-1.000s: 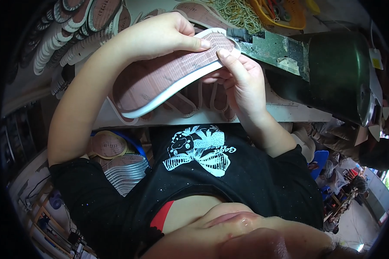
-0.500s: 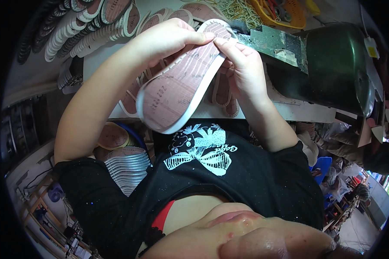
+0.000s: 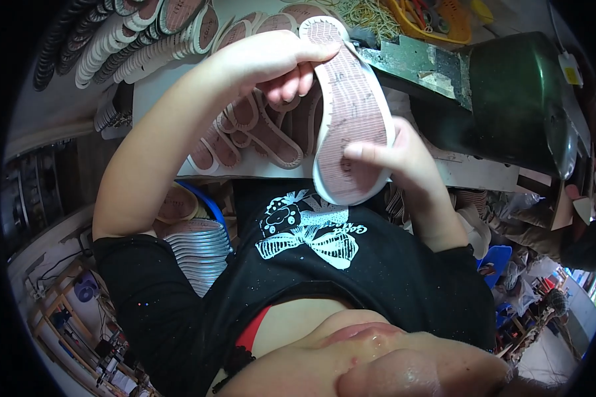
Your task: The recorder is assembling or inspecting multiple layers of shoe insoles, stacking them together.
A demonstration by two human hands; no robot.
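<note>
Pink rubber shoe sole (image 3: pixel 347 112) with a white rim is up off the workbench (image 3: pixel 159 99), tread facing me, toe end pinched in my left hand (image 3: pixel 271 63) and heel end gripped by my right hand (image 3: pixel 394 155), thumb on the tread. To check it well I'd keep both grips at the ends so the tread stays uncovered, clear of the soles (image 3: pixel 258 132) lying on the workbench below it.

A pink shoe sole (image 3: pixel 349 112) with a white rim is standing nearly on end in the air above the workbench, its ribbed tread side facing the camera, toe end pointing up.
</note>
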